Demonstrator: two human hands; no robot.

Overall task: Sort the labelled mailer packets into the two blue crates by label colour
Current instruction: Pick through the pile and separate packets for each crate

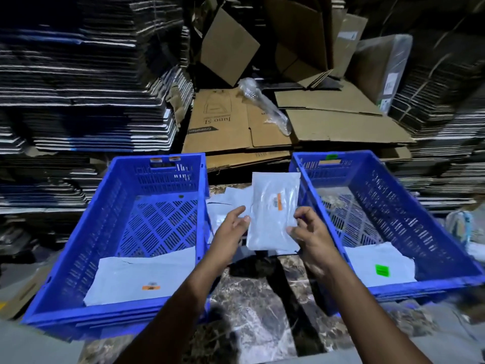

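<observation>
Between the 2 blue crates, a grey mailer packet [273, 211] with an orange label is held upright. The right hand [312, 232] pinches its right edge; the left hand [231, 232], fingers spread, touches its left edge. The left crate [78, 261] holds an orange-labelled packet [141, 274]; the right crate [430, 214] holds a green-labelled packet [380, 266].

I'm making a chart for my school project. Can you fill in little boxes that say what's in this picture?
held packet: grey mailer, orange label
left hand: touches its left edge
right hand: pinches its right edge
left crate: orange-label packet inside
right crate: green-label packet inside
between crates: more grey packets
</observation>
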